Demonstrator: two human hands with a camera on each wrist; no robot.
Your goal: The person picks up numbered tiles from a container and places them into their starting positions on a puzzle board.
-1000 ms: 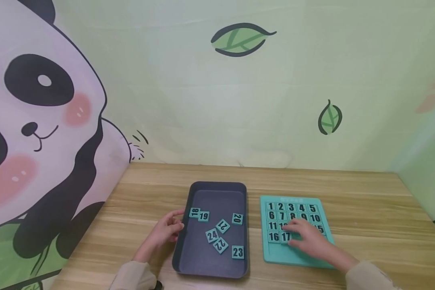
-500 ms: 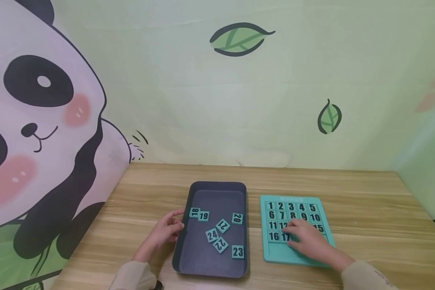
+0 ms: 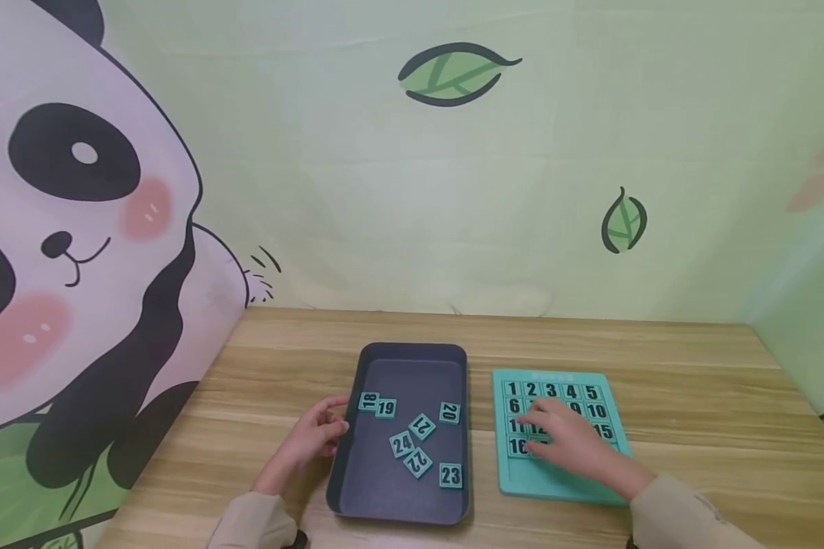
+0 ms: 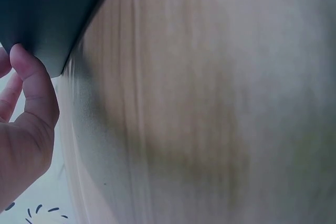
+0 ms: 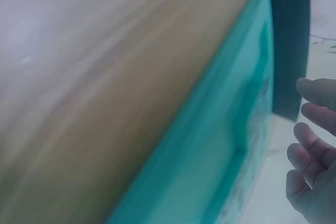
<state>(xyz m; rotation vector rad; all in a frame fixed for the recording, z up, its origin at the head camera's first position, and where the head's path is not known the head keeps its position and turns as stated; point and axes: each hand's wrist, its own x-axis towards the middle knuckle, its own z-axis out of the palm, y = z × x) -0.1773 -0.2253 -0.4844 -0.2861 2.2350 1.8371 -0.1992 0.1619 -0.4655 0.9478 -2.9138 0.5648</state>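
My left hand [image 3: 316, 431] is at the left side of a dark tray [image 3: 446, 507], thumb and fingers touching its outer wall; the left wrist view shows the thumb [image 4: 34, 80] against that wall. Inside the tray lie number tiles, such as the 18 tile [image 3: 368, 401], the 19 tile [image 3: 385, 409], the 20 tile [image 3: 449, 413] and the 23 tile [image 3: 451, 476]. My right hand [image 3: 566, 438] hovers over a turquoise number board [image 3: 522, 484], its fingers loosely bent with nothing between them. It hides the 17 tile and several others; the 16 tile [image 3: 518, 446] still shows.
Both tray and board lie flat on a wooden table [image 3: 288, 335], side by side with a narrow gap between. A wall sheet [image 3: 357, 229] with a printed panda and leaves stands behind and at the sides.
My right hand has shifted left and slightly away from me across the board, from beside the 17 tile to over it. My left hand and the tray have stayed put.
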